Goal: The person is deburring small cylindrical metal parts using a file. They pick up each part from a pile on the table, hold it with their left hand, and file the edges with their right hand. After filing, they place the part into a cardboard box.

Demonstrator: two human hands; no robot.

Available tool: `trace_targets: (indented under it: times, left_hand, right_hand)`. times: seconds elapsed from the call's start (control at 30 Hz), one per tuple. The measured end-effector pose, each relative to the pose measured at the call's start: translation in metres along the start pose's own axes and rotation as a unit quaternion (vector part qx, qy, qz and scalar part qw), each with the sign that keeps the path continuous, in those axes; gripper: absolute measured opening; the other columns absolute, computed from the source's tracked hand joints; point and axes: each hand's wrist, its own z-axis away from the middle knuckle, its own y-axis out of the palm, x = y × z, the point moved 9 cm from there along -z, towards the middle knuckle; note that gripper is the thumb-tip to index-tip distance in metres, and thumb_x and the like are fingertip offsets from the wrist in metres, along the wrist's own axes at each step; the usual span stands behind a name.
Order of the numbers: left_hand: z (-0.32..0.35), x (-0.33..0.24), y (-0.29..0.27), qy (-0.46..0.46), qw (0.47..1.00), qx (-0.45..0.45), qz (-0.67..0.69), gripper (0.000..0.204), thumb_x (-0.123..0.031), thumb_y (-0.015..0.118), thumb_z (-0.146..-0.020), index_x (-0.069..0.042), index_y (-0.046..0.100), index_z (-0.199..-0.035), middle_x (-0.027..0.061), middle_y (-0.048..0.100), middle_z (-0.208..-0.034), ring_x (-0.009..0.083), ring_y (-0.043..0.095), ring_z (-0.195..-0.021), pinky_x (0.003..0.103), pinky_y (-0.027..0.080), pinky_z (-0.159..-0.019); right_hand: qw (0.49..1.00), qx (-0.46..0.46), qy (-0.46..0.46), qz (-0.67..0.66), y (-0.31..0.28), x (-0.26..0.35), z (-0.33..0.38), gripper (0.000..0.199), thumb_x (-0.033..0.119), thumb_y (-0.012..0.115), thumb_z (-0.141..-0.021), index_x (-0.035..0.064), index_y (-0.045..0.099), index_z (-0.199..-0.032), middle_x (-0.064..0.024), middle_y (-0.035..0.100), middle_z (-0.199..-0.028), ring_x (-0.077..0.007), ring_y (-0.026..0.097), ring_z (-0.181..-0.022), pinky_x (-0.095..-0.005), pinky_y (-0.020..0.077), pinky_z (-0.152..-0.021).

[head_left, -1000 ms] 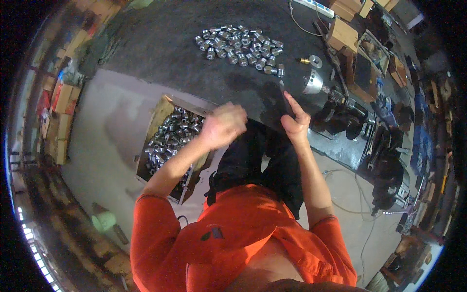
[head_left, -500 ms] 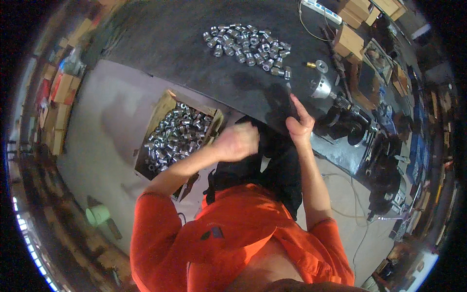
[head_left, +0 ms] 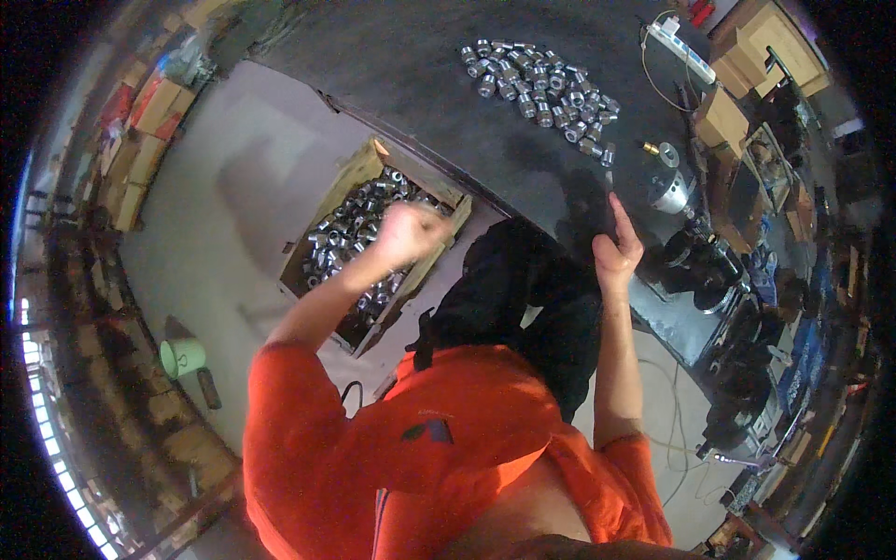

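My left hand [head_left: 411,233], blurred, hovers over the right side of a wooden box [head_left: 347,179] filled with metal fittings [head_left: 347,224]. Its fingers curl inward; whatever they may hold is hidden. My right hand [head_left: 618,261] is raised at the bench edge. Its index finger lies along a thin tool with a pale tip [head_left: 609,180], whose kind I cannot make out. Just beyond that tip, the nearest of a spread of short shiny nut-like fittings [head_left: 546,89] stands on the dark bench top [head_left: 392,56].
Right of my right hand are a silver cylindrical chuck-like part [head_left: 668,193], a metal washer [head_left: 667,154] and a small brass piece [head_left: 651,147]. A power strip [head_left: 681,51] and cardboard boxes [head_left: 721,119] lie farther back. A pale green cup [head_left: 183,357] is at the far left.
My left hand has moved from in front of my body to over the box. The right hand keeps its pose at the bench edge. The whole view has shifted and turned slightly.
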Motion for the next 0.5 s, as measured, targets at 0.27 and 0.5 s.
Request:
trace_targets:
  times: [0.27,0.5]
  left_hand:
    - [0.005,0.118,-0.007,-0.211,0.931,0.107,-0.279,0.042,-0.039,0.069,-0.074,-0.014,0.066,-0.106,0.0145,0.067,-0.097,0.0306,0.064,-0.093,0.042,0.052,-0.077]
    - [-0.003,0.140,0.018,-0.254,0.916,0.135,-0.278,0.039,-0.044,0.066,-0.076,-0.014,0.068,-0.101,0.0124,0.067,-0.097,0.0284,0.064,-0.096,0.044,0.051,-0.078]
  right_hand:
    - [1.000,0.004,-0.002,-0.008,0.001,0.005,0.000,0.063,-0.003,0.049,-0.062,0.0048,0.058,-0.124,-0.0048,0.064,-0.113,-0.0079,0.056,-0.095,-0.0190,0.0416,-0.082]
    - [1.000,0.022,0.001,-0.001,0.001,-0.002,0.001,0.061,-0.002,0.049,-0.064,0.0035,0.057,-0.125,-0.0073,0.064,-0.114,-0.0096,0.056,-0.098,-0.0196,0.0404,-0.085]
